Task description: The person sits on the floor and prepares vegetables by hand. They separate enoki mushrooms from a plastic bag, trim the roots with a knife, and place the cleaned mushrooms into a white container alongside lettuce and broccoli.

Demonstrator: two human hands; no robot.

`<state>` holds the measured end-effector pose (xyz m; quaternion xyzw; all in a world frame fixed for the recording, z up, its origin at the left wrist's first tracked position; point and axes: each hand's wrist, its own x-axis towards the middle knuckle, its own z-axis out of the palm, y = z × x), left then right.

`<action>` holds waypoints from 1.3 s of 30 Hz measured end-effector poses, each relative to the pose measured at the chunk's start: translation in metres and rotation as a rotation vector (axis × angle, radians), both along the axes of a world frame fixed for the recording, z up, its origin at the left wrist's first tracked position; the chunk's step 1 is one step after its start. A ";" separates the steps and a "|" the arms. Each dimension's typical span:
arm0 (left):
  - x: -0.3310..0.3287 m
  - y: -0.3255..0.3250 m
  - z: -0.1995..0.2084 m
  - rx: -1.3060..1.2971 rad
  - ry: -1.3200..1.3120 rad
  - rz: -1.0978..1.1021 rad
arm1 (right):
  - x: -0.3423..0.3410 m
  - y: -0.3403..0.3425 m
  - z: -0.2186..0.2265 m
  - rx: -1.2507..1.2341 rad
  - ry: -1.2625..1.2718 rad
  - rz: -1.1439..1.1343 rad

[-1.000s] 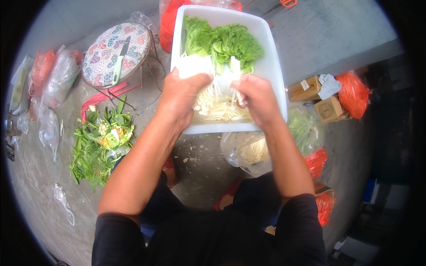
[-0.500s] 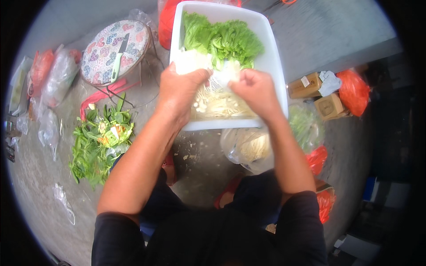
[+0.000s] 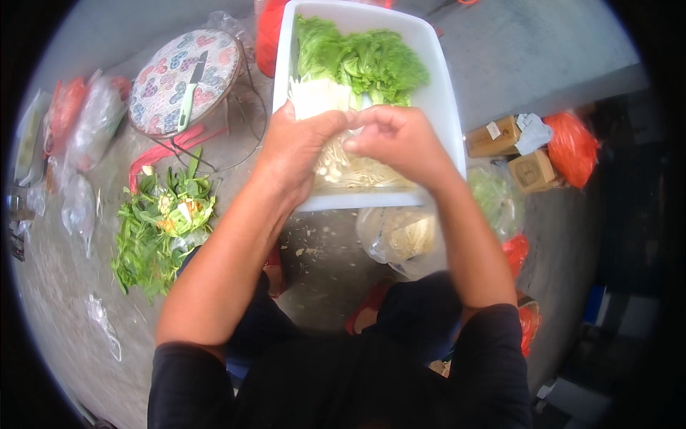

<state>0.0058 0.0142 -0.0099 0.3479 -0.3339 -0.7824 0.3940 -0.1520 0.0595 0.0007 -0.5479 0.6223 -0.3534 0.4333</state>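
My left hand (image 3: 291, 148) is closed around a white bunch of enoki mushrooms (image 3: 314, 97), held over a white plastic tub (image 3: 359, 202). Against the same bunch, my right hand (image 3: 401, 143) has its thumb and forefinger curled on the stems, its fingertips partly blurred. Loose enoki (image 3: 370, 174) cover the near part of the tub, just below both hands. Green leaf lettuce (image 3: 375, 63) fills its far part. The base of the bunch is hidden by my fingers.
A round stool (image 3: 161, 93) with a green-handled knife (image 3: 189, 104) stands left. Vegetable trimmings (image 3: 161, 225) lie on the floor below it. A clear bag of enoki (image 3: 407, 237) sits under the tub; a bag of greens (image 3: 493, 204), boxes (image 3: 530, 171) and a red bag (image 3: 572, 146) are right.
My right hand has moved left, up against my left hand, and its pinch has loosened a little. The white clump it was pinching no longer shows apart from the bunch.
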 end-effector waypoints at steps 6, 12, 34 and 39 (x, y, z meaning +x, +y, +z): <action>-0.007 0.005 -0.009 0.219 0.087 0.014 | 0.005 0.006 -0.004 -0.089 -0.058 -0.056; -0.005 0.005 -0.011 0.178 0.227 -0.099 | 0.000 0.009 -0.002 -0.016 -0.227 -0.158; -0.010 0.004 -0.009 0.194 0.085 0.042 | -0.033 0.012 0.003 -0.083 0.044 -0.204; -0.004 -0.002 -0.003 0.075 0.077 0.156 | -0.046 0.009 0.009 0.025 0.854 0.049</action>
